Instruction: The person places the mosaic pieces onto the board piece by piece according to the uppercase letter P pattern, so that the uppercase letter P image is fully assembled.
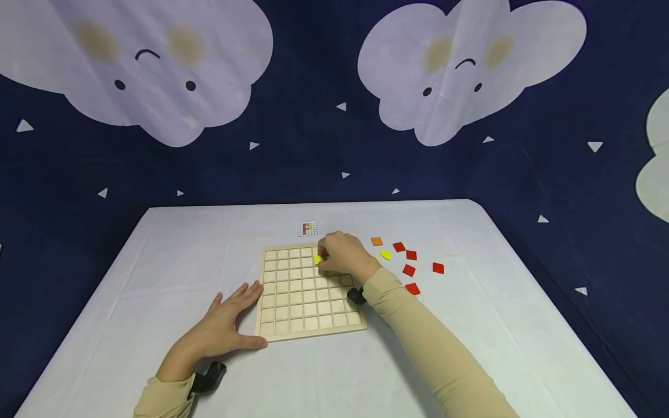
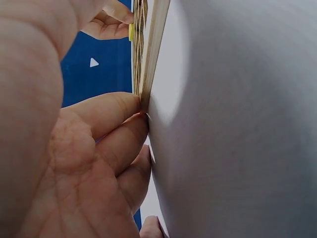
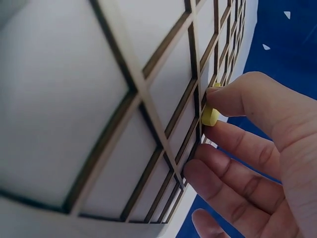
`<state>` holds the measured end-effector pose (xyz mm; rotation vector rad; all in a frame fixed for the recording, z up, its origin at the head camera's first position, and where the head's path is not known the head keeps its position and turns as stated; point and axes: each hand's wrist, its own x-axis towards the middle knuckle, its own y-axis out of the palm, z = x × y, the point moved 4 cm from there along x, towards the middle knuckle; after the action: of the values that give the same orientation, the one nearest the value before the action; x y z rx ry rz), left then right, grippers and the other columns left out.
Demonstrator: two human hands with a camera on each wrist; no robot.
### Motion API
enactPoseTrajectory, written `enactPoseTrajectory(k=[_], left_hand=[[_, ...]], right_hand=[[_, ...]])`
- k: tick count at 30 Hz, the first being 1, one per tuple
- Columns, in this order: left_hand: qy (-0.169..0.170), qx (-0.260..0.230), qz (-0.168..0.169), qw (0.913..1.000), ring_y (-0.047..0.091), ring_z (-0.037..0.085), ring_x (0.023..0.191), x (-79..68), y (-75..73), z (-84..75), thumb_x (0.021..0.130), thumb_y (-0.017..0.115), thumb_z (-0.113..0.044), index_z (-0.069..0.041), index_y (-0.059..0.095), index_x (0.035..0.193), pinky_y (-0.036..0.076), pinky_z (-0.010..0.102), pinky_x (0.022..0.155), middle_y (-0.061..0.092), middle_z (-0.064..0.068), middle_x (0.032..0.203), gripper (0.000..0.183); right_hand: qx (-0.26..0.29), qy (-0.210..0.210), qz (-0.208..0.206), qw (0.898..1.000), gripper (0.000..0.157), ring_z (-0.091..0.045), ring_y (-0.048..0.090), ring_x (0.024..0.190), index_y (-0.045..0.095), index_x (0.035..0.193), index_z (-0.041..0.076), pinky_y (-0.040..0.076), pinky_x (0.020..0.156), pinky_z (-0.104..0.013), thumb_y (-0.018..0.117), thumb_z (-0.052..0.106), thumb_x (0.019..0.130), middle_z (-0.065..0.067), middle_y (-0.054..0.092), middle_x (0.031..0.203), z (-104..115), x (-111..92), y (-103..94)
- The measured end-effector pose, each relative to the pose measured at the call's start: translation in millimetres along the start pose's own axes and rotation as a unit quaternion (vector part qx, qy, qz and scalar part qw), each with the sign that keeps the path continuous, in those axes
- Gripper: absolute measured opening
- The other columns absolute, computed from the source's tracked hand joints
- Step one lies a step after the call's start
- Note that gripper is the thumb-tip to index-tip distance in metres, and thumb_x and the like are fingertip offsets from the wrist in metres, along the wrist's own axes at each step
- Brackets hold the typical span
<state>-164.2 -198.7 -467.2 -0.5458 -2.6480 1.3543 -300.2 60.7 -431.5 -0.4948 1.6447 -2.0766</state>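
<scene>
White-covered table (image 1: pixel 522 348); pale wooden grid board (image 1: pixel 311 333) on it. Left hand (image 1: pixel 225 325), fingers spread, touches board's left edge: decent brace. Right hand (image 1: pixel 346 254) pinches small yellow tile (image 1: pixel 316 260) at board's far side; I'd square it up before pressing. Hand hides part of board. Red square tiles (image 1: pixel 411 255) off-board, right.

Room along table's (image 1: pixel 522 325) left and right edges. Left hand (image 1: pixel 225 325) bars board's (image 1: pixel 296 297) left edge; right hand (image 1: pixel 345 254) and sleeve (image 1: pixel 434 342) block its far-right corner and right edge. Red tiles (image 1: pixel 409 270) scattered right of board.
</scene>
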Motion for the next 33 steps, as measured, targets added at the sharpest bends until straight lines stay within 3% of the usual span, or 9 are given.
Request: enactPoseTrajectory(k=[16,25,33], left_hand=[[0.003,0.000,-0.002,1.0000,0.027,0.049,0.162,-0.9,-1.1,-1.1,0.069,0.097,-0.053,-0.005,0.043,0.164,0.006,0.085,0.122,0.039,0.018,0.172,0.119],[0.001,0.002,0.003,1.0000,0.026,0.048,0.163,-0.4,-0.5,-0.2,0.069,0.097,-0.054,-0.005,0.042,0.164,0.005,0.085,0.123,0.038,0.017,0.173,0.120],[-0.003,0.003,0.001,1.0000,0.026,0.048,0.163,-0.5,0.4,0.5,0.069,0.097,-0.055,-0.005,0.042,0.164,0.005,0.085,0.123,0.037,0.016,0.173,0.120]], right_hand=[[-0.031,-0.006,-0.023,0.999,0.022,-0.010,0.056,0.071,0.075,0.089,0.017,0.047,0.066,-0.028,0.090,0.032,0.088,0.007,0.064,0.077,1.2,0.4,0.8],[-0.034,-0.009,-0.027,0.999,0.018,-0.009,0.058,0.072,0.080,0.094,0.018,0.055,0.072,-0.033,0.088,0.034,0.089,0.008,0.069,0.079,2.3,1.0,1.7],[-0.033,-0.015,-0.038,0.999,0.018,-0.009,0.057,0.070,0.079,0.091,0.017,0.053,0.067,-0.030,0.088,0.032,0.089,0.006,0.071,0.080,5.1,-0.7,0.1]])
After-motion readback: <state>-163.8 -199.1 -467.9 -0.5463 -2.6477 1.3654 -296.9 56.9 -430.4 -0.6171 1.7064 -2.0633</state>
